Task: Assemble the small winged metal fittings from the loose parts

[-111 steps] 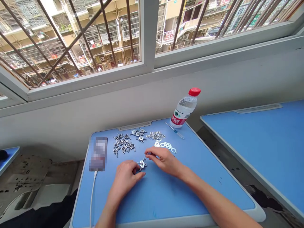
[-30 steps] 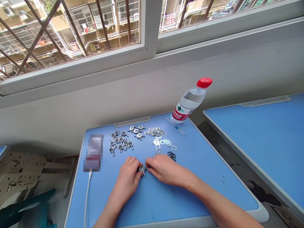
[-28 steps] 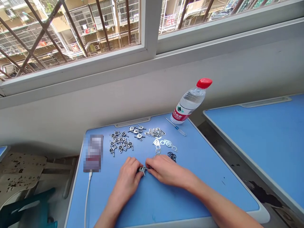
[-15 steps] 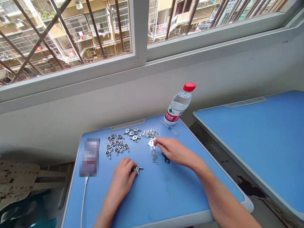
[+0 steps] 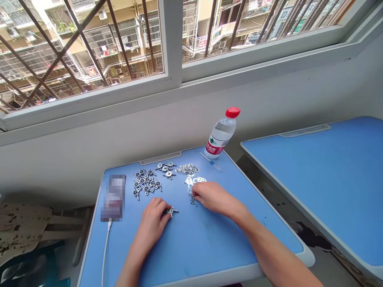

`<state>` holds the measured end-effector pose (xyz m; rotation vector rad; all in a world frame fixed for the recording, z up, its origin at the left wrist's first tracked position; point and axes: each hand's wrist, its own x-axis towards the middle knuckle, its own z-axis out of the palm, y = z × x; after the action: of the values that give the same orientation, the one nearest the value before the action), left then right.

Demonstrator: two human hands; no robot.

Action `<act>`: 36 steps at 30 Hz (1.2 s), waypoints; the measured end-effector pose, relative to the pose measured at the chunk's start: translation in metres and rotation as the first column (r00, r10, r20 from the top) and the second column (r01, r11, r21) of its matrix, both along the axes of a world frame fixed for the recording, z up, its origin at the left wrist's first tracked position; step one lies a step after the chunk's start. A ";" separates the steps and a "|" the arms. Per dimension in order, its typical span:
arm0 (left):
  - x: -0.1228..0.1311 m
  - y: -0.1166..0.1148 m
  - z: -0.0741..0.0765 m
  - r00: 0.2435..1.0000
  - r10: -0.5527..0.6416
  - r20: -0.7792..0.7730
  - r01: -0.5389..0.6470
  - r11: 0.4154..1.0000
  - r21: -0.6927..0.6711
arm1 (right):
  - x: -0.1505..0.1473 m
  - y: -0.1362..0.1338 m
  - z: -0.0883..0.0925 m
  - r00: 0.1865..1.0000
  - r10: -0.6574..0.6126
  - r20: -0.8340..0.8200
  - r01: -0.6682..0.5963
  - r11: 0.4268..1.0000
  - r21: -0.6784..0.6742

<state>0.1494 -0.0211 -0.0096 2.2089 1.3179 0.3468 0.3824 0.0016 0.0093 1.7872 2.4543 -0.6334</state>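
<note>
My left hand (image 5: 153, 218) rests on the blue table with its thumb and fingers closed round a small metal fitting (image 5: 172, 210) with thin stems sticking out. My right hand (image 5: 209, 194) is bent down with its fingertips pinched together at the edge of a pile of small screws (image 5: 192, 200). Whatever lies between those fingertips is hidden. Just beyond them are flat white gaskets (image 5: 189, 180). Behind these sits a heap of shiny metal rings and clips (image 5: 188, 169).
Several metal fittings (image 5: 147, 180) lie in a cluster left of centre, with a smaller group (image 5: 169, 174) behind. A phone (image 5: 113, 197) with a white cable (image 5: 105, 247) is at the left. A pen-like blue tool (image 5: 211, 162) lies before a water bottle (image 5: 221, 137).
My right hand has moved slightly towards me, from the gaskets to the screws, and covers the black rings. My left hand keeps its hold on the fitting.
</note>
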 end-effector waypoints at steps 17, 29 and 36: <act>0.000 0.000 -0.004 1.000 0.008 0.019 -0.008 1.000 0.008 | -0.042 -0.012 -0.007 0.936 0.157 -0.316 -0.129 0.986 0.107; 0.000 -0.003 -0.003 1.000 -0.001 0.023 0.001 1.000 0.006 | -0.054 -0.009 -0.008 0.960 0.195 -0.202 -0.186 0.980 0.065; -0.001 -0.004 -0.004 1.000 0.002 0.029 -0.002 1.000 -0.005 | -0.059 -0.006 0.003 0.973 0.202 -0.111 -0.200 0.979 0.024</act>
<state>0.1486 -0.0247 -0.0138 2.1903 1.3045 0.3745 0.3238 -0.0041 0.0120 1.5179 2.6731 -0.7214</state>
